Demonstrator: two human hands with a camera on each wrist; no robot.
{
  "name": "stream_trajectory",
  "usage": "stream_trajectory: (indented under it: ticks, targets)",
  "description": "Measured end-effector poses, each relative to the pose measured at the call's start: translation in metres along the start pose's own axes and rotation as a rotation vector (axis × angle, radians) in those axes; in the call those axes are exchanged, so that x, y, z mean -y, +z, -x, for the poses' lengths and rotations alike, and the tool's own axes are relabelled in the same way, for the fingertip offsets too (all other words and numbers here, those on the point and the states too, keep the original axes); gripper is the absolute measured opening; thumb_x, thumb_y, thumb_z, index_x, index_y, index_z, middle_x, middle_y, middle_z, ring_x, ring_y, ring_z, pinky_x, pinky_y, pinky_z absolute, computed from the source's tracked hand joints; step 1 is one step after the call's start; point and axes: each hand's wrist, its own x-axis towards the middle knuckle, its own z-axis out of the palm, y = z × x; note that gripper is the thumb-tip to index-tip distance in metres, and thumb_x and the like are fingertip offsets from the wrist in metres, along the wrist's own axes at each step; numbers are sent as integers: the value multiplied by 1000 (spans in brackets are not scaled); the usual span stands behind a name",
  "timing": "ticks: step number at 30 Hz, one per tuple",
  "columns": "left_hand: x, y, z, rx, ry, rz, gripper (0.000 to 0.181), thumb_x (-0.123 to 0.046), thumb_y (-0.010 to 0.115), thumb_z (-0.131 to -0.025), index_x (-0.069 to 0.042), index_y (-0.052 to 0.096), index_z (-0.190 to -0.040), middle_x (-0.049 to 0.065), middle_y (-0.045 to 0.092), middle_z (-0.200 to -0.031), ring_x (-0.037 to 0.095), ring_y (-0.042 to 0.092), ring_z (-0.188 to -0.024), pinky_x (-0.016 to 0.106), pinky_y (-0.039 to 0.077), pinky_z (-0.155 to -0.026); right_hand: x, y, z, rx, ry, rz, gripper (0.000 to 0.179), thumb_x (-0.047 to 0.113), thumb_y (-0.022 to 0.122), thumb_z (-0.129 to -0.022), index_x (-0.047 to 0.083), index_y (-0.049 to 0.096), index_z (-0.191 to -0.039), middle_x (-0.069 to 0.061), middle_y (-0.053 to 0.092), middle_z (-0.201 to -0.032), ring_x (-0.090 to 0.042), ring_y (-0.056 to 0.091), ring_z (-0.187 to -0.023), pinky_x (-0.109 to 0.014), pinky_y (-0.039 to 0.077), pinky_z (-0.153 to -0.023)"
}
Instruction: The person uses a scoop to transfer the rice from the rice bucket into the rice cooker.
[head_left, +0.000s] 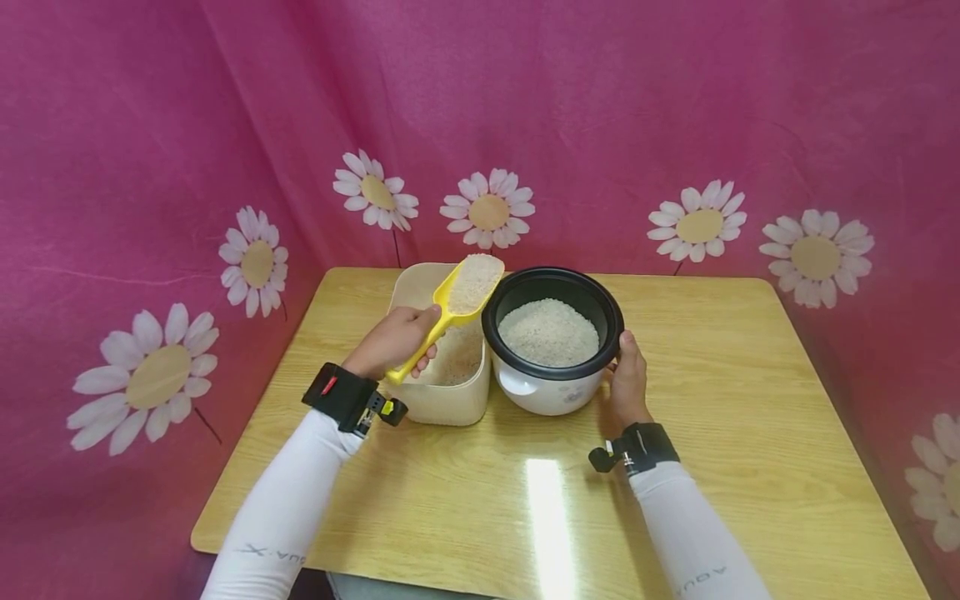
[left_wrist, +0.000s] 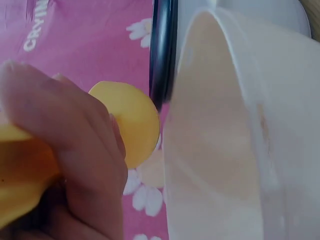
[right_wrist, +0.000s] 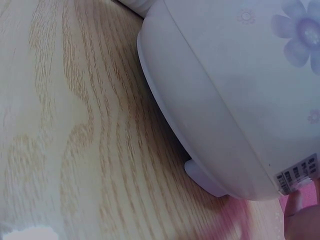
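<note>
My left hand (head_left: pixel 393 340) grips the handle of a yellow scoop (head_left: pixel 448 318), raised over the cream bin (head_left: pixel 442 406). Rice (head_left: pixel 476 283) is heaped in the scoop, whose tip points toward the rice cooker (head_left: pixel 547 393). This white cooker has a black rim and holds a mound of rice (head_left: pixel 550 333). My right hand (head_left: pixel 630 379) holds the cooker's right side, with the thumb up by the rim; the other fingers are partly hidden. In the left wrist view, the scoop (left_wrist: pixel 132 125) is beside the bin's opening. More rice lies low inside the bin.
Bin and cooker stand side by side at the back of a wooden table (head_left: pixel 720 433). A pink curtain (head_left: pixel 585 108) with daisies hangs behind and along both sides. Light glares off the table's front part.
</note>
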Motion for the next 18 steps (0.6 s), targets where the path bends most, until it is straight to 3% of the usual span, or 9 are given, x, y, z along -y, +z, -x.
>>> stream_trajectory:
  ticks: [11, 18]
  targets:
    - [-24, 29, -4, 15, 90, -194, 47, -43, 46, -109, 0, 62, -98, 3, 57, -67, 16, 52, -48, 27, 47, -47, 3, -2, 1, -8, 34, 2, 60, 62, 26, -106, 29, 60, -143, 5, 52, -152, -8, 43, -136, -49, 28, -120]
    - [-31, 44, -9, -25, 93, -303, 46, -44, 47, -108, -2, 65, -108, 4, 59, -69, 16, 52, -48, 27, 42, -45, 4, -2, 2, 2, 36, 18, 61, 64, 27, -106, 29, 58, -145, 3, 50, -155, -12, 41, -142, -52, 27, -123]
